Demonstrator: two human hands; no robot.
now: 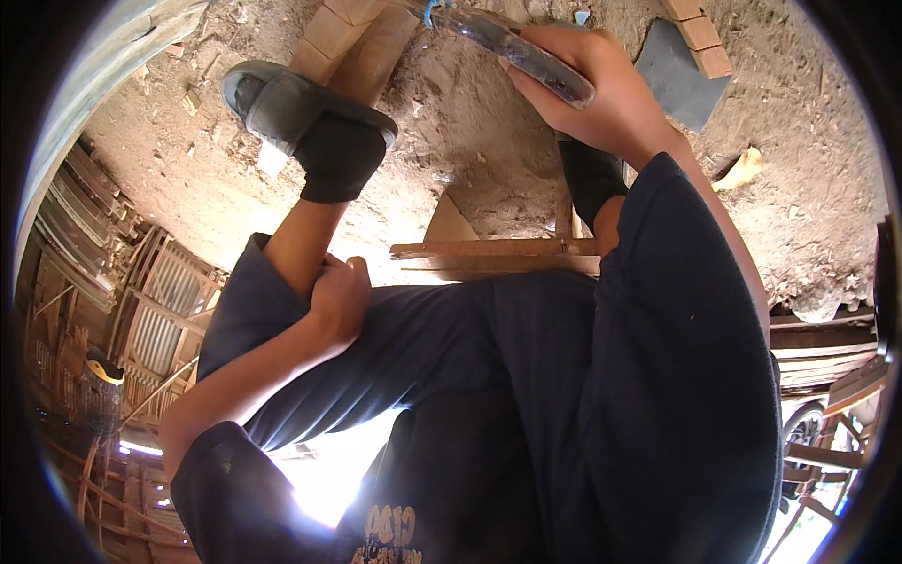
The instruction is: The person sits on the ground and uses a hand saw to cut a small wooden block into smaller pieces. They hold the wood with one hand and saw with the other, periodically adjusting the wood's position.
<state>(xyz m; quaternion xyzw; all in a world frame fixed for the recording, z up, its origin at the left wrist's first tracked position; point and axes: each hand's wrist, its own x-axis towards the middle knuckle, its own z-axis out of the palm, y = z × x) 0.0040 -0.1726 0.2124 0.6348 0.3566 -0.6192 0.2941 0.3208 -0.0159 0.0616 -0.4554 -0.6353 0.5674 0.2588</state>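
My right hand [601, 94] is raised at the upper right, its fingers wrapped round the dark, worn handle [526, 58] of a long tool. A blue tie [431, 13] circles the tool near the top edge, where the rest of it runs out of view. Low against my left knee rests my left hand [340, 299], its fingers curled in. Whatever those fingers hold, if anything, is hidden. Just past the tool's end, at the upper left, pieces of wood [352, 47] lie on the ground beside my left foot in a dark slipper [301, 105].
A low wooden board [498, 250] crosses in front of my seat. At the upper right lie a grey sheet [678, 80] and wooden blocks [700, 36]. Wood chips litter the dirt ground [470, 122]. Slatted wooden walls stand left, a wheel [803, 428] right.
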